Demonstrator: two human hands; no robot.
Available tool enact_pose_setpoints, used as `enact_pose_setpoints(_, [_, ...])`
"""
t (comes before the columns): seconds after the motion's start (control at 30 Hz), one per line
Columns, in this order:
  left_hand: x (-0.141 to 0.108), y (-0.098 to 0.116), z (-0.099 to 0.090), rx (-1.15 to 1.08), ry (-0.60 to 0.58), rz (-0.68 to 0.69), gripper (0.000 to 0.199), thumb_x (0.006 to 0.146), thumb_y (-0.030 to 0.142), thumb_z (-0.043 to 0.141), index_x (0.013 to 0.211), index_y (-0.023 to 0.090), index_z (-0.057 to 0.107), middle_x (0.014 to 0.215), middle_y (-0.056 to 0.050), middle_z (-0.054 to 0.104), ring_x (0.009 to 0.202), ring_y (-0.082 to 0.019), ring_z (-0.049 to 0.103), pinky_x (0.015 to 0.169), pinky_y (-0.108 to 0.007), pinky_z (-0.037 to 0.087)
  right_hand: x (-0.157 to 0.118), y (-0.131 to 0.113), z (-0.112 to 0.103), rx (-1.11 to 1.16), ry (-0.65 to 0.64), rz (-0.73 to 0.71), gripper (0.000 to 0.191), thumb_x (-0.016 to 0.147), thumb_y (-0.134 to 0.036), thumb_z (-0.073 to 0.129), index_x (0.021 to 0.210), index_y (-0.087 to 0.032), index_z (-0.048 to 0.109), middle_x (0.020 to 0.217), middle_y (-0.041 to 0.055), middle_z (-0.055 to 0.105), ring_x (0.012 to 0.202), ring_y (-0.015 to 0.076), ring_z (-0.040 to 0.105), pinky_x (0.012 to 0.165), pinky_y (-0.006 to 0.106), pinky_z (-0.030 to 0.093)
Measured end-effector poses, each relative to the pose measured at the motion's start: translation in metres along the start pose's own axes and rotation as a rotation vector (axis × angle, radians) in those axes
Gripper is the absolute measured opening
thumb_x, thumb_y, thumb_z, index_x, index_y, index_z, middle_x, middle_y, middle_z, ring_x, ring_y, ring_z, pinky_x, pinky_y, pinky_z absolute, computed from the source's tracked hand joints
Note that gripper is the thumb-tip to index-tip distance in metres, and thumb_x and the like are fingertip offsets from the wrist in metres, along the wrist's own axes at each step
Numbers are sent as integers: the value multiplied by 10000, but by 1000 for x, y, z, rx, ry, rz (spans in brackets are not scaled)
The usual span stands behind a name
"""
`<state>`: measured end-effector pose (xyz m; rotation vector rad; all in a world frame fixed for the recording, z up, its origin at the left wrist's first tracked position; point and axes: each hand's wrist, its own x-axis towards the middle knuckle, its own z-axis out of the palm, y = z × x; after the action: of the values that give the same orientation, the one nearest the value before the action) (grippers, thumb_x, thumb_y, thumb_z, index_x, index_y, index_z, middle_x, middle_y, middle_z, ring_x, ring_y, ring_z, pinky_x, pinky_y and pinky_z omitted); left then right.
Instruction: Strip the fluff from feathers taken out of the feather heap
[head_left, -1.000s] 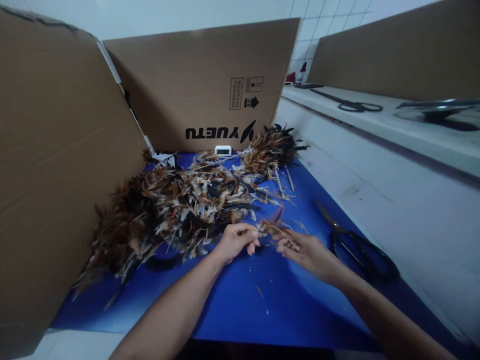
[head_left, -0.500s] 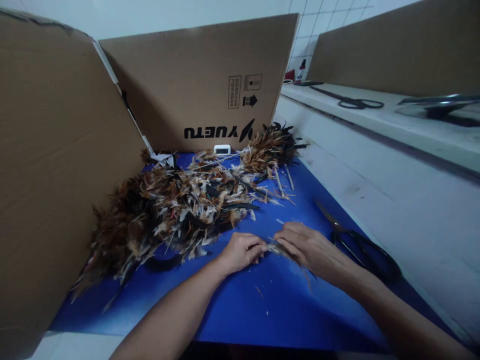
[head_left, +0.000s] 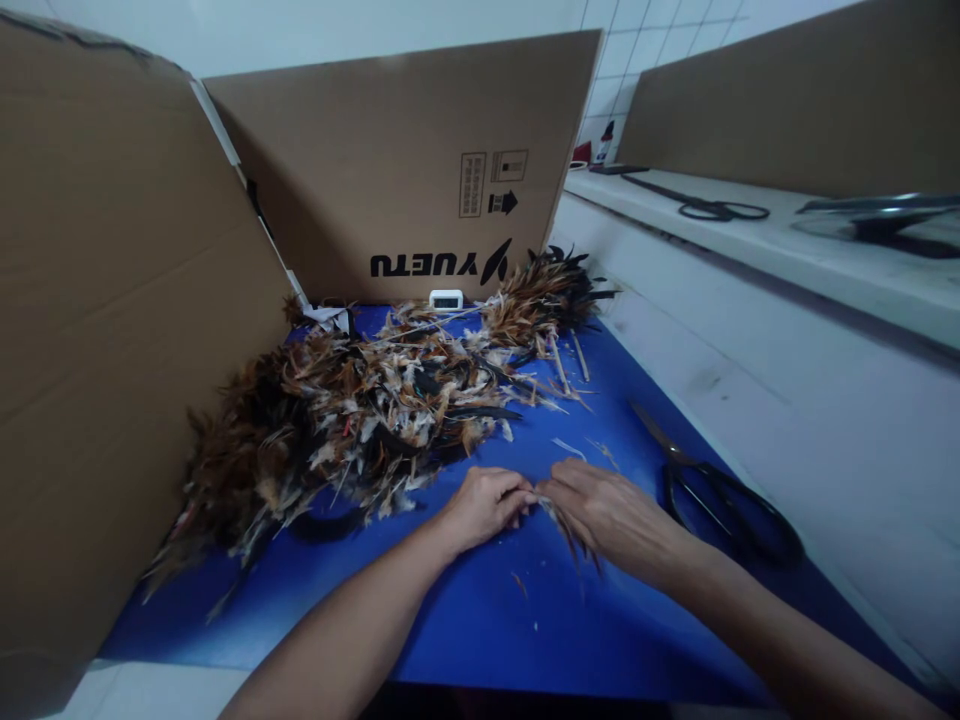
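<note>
My left hand (head_left: 491, 503) is closed in a pinch on the pale quill end of a brown feather (head_left: 568, 532). My right hand (head_left: 600, 505) touches the same feather close to the left fingertips, its fingers bent and pressed together. Brown barbs stick out below the right fingers toward me. Whether it is a single feather or a small bunch, I cannot tell. To the left and beyond my hands lies a large heap of brown, black and white feathers (head_left: 375, 400). Black-handled scissors (head_left: 720, 490) rest beside my right wrist.
Cardboard panels (head_left: 405, 150) wall in the blue tabletop (head_left: 480, 620) at the left and back. A small white digital display (head_left: 446, 300) stands at the back. Another pair of scissors (head_left: 709, 208) lies on the white ledge (head_left: 787, 215) at right.
My right hand has moved left, closer to my left fingertips. The feather now points more downward, toward me. My left hand has stayed nearly still.
</note>
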<state>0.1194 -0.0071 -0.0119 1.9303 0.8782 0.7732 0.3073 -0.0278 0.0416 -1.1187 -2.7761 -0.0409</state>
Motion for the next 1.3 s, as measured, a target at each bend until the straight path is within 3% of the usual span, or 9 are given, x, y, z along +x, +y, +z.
enact_pose_setpoints(0.43, [0, 0, 1, 23, 4, 64, 253, 867, 269, 476, 674, 155, 595, 546, 17, 547, 478, -75, 527, 547, -173, 419, 8, -12, -3, -168, -80, -41, 184, 771, -2, 499, 742, -160, 589, 716, 38, 587, 674, 185, 551, 615, 288, 402])
enact_pose_setpoints(0.67, [0, 4, -2, -63, -13, 42, 310, 850, 343, 501, 645, 143, 618, 533, 6, 550, 467, -77, 524, 514, -176, 418, 8, -8, -10, 75, -135, 65, 181, 837, -91, 478, 784, -176, 629, 750, 41, 625, 710, 177, 589, 636, 274, 431])
enact_pose_setpoints(0.8, [1, 7, -4, -292, 16, -113, 319, 810, 398, 546, 657, 132, 630, 509, 6, 549, 428, -83, 521, 464, -184, 418, 11, 16, -13, 321, -12, 161, 257, 912, -206, 383, 882, -207, 637, 847, 35, 658, 787, 151, 608, 714, 260, 452])
enact_pose_setpoints(0.93, [3, 5, -7, -496, 55, -221, 326, 760, 418, 606, 642, 115, 629, 458, 6, 542, 395, -82, 502, 441, -192, 410, 23, 65, 3, 264, 218, 394, 220, 876, -235, 425, 894, -186, 638, 916, 71, 666, 871, 192, 611, 790, 295, 448])
enact_pose_setpoints(1.07, [6, 1, -10, -694, 149, -237, 325, 713, 415, 660, 644, 99, 628, 484, -8, 568, 364, -75, 477, 398, -197, 385, 39, 103, 26, 184, 185, 533, 177, 798, -172, 482, 845, -147, 651, 899, 113, 663, 836, 211, 614, 762, 290, 442])
enact_pose_setpoints(1.17, [8, 1, -12, -846, 253, -236, 286, 687, 372, 698, 688, 94, 631, 552, -18, 605, 355, -62, 465, 376, -191, 359, 45, 105, 33, 218, 180, 525, 168, 792, -187, 490, 843, -163, 648, 862, 79, 672, 770, 179, 616, 697, 252, 442])
enact_pose_setpoints(1.3, [10, 1, -16, -975, 313, -221, 259, 693, 336, 704, 684, 91, 620, 513, 4, 573, 341, -43, 434, 371, -178, 329, 37, 87, 30, 329, 116, 476, 171, 810, -261, 480, 819, -206, 642, 813, 21, 665, 685, 145, 597, 636, 231, 429])
